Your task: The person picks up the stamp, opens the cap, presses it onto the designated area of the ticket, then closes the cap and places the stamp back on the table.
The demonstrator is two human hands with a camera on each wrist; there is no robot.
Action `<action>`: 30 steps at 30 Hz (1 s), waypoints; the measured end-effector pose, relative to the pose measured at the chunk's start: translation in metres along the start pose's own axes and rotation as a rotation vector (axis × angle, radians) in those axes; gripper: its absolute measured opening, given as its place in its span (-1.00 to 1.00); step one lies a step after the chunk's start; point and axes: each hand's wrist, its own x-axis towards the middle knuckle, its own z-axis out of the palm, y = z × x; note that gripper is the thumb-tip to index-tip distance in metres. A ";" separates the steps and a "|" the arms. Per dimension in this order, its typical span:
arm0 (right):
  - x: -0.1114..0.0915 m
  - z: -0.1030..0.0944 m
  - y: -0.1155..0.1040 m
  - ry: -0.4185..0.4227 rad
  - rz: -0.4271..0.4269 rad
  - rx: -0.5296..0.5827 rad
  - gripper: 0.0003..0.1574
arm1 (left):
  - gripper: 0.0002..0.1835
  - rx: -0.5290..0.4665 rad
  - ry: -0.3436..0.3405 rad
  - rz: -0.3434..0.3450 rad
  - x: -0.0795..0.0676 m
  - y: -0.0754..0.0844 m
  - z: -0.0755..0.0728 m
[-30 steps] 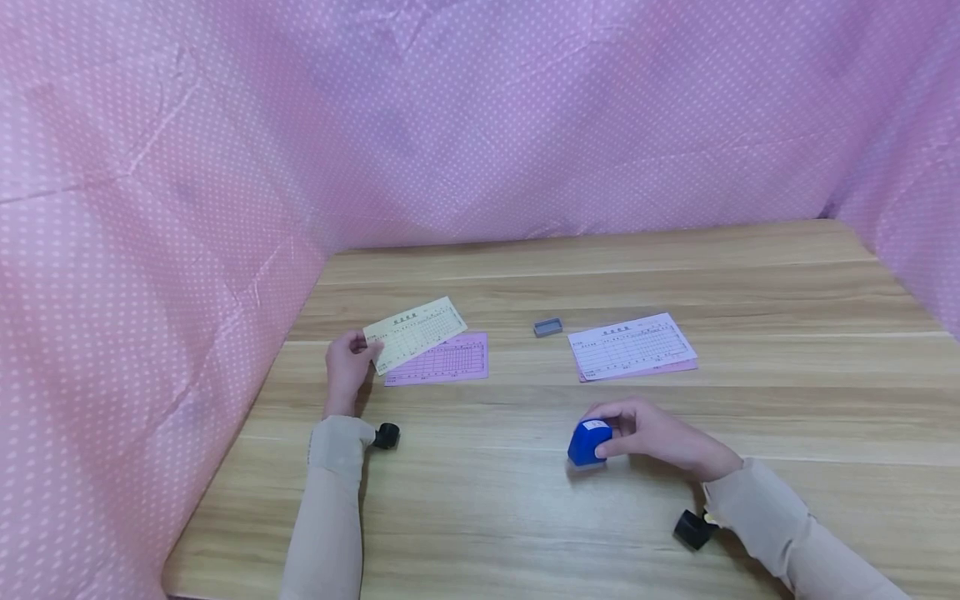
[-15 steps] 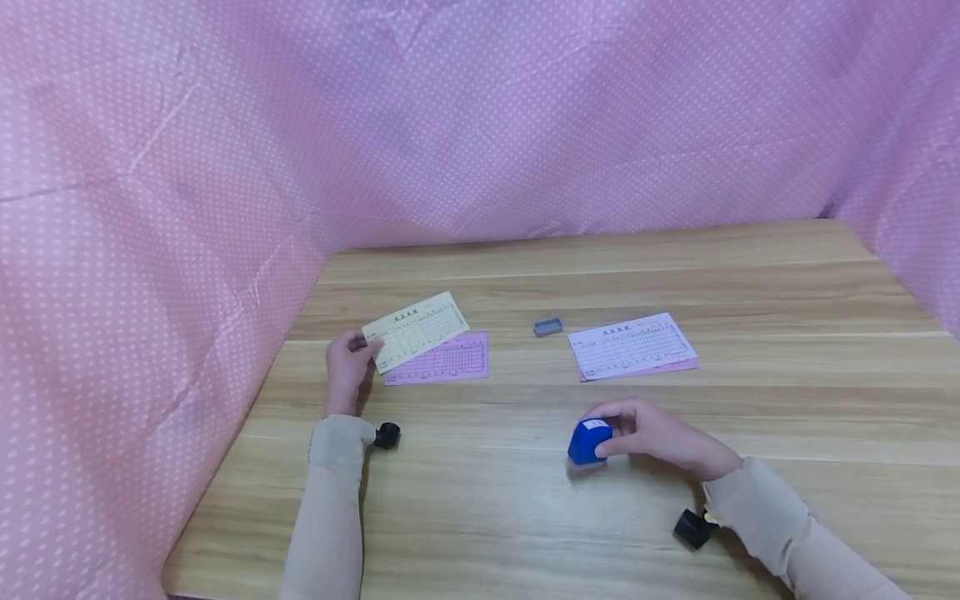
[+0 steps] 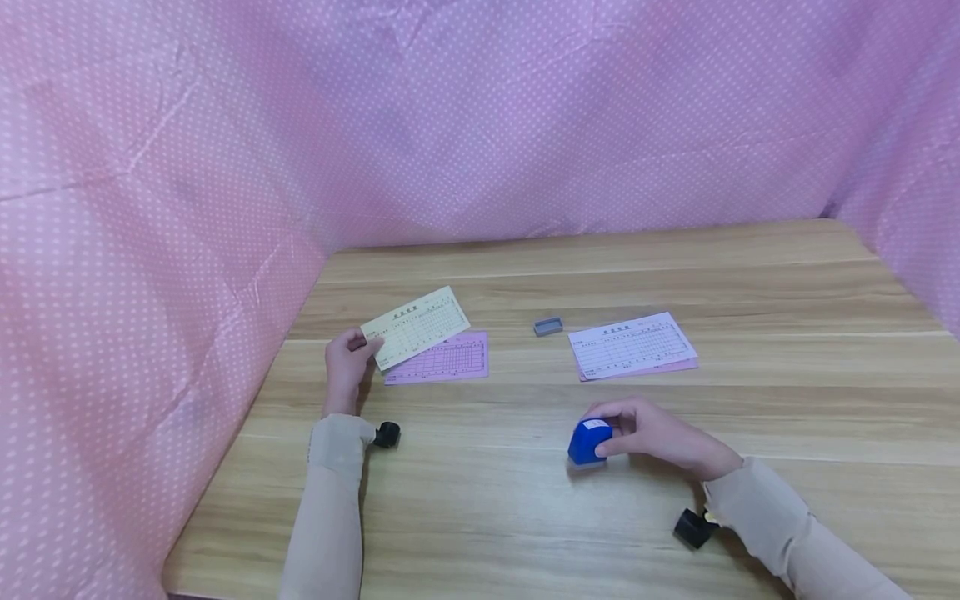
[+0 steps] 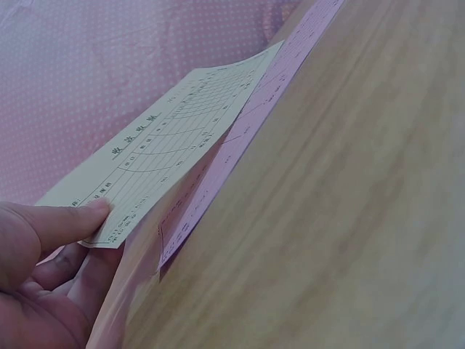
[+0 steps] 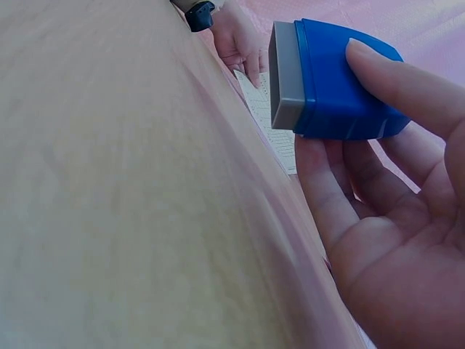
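Observation:
My left hand (image 3: 348, 367) pinches the left end of a pale yellow printed receipt slip (image 3: 416, 325), thumb on top and fingers beneath. In the left wrist view that yellow slip (image 4: 167, 145) is raised at a tilt above a pink slip (image 4: 218, 167), which lies on the table and is partly covered by it. My right hand (image 3: 652, 437) holds a blue self-inking stamp (image 3: 589, 443) between thumb and fingers, low over the table. Its grey base (image 5: 288, 76) shows uncapped in the right wrist view.
A white slip (image 3: 630, 346) lies over another pink slip (image 3: 678, 365) at the right. Between the two sets of paper is a small grey stamp cap (image 3: 548, 327). A pink dotted cloth (image 3: 525, 125) hangs behind the wooden table (image 3: 480, 517) and at its sides.
The yellow slip has lifted slightly, its far edge rising and uncovering a little more of the pink slip. The right hand and the stamp have stayed in place.

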 end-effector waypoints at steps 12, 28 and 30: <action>0.000 0.000 0.000 -0.003 0.003 0.007 -0.44 | -0.69 -0.037 -0.004 -0.041 0.000 0.001 0.000; 0.000 0.000 0.000 -0.007 0.004 0.011 -0.47 | -0.67 -0.059 -0.016 -0.071 -0.001 0.002 0.001; 0.000 -0.001 0.000 -0.008 0.003 0.011 -0.48 | -0.68 -0.061 -0.019 -0.073 -0.002 0.003 0.000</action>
